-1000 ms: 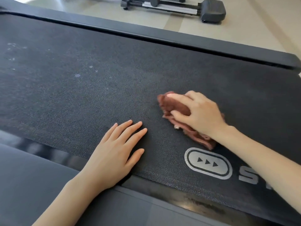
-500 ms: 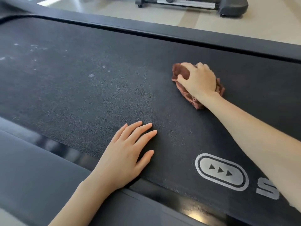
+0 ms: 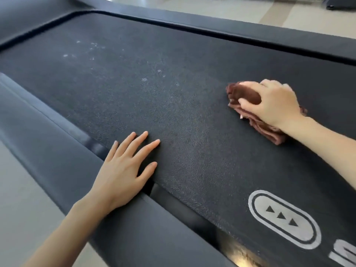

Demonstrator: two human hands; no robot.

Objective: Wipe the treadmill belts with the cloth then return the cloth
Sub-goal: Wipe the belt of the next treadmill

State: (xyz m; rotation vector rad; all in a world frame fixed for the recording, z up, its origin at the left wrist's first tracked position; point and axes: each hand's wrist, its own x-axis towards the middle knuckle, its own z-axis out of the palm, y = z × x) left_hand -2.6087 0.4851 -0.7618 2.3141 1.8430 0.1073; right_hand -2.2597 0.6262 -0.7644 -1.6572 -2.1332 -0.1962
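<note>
Cloth (image 3: pixel 248 112) gripped by right hand (image 3: pixel 273 103) on belt (image 3: pixel 173 105); left hand (image 3: pixel 125 168) flat.

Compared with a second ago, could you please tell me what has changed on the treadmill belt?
The right hand, its fingers gripping the cloth throughout, swept it from beside the arrow logo out across the belt towards the far rail; it now sits about midway. The left hand stayed flat on the belt's near edge.
</note>
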